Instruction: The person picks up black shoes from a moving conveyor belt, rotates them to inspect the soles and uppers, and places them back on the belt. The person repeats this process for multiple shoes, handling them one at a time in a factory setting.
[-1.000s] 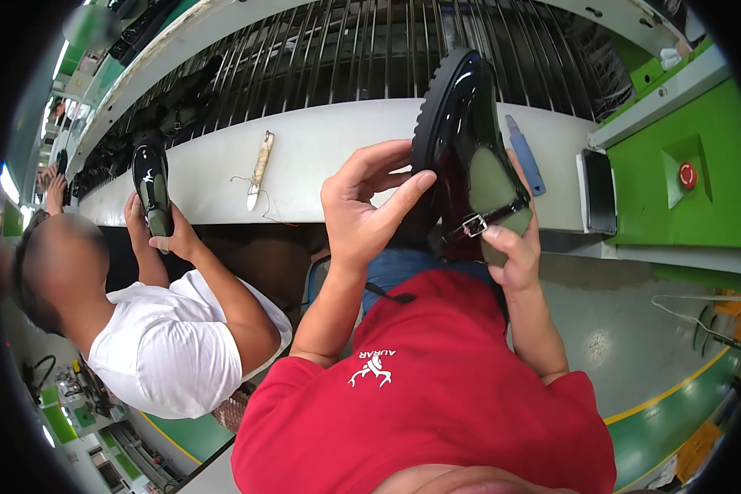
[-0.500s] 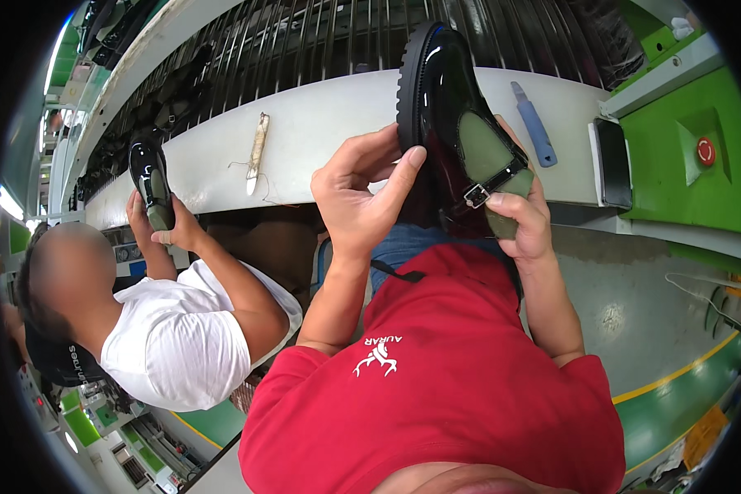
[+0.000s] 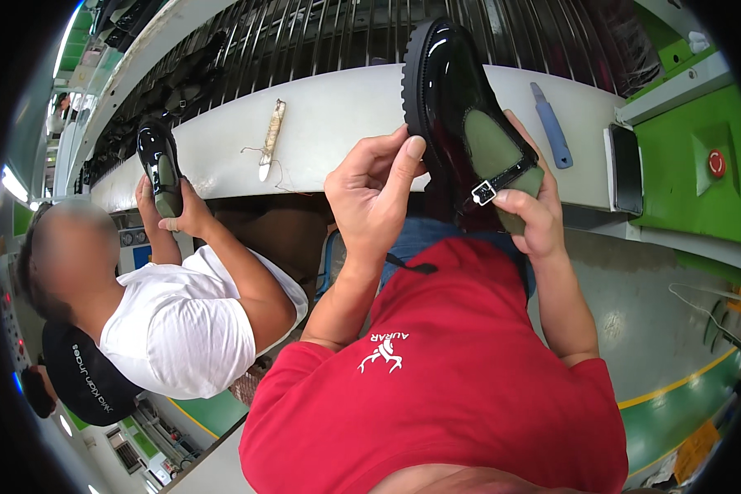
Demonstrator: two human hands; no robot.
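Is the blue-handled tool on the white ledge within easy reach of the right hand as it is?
Probably not at once: the right hand grips the black shoe at its strap. The blue-handled tool lies unobstructed on the white ledge, just beyond the shoe.

A shoe factory line: conveyor rack (image 3: 305, 37), white workbench ledge (image 3: 337, 115), green machine housing (image 3: 700, 165).

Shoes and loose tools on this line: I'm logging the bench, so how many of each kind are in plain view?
Glossy black shoes: 2, one in the person's hands, one held by the co-worker
Blue-handled tool: 1
Wrapped-handle knife: 1
Total: 4
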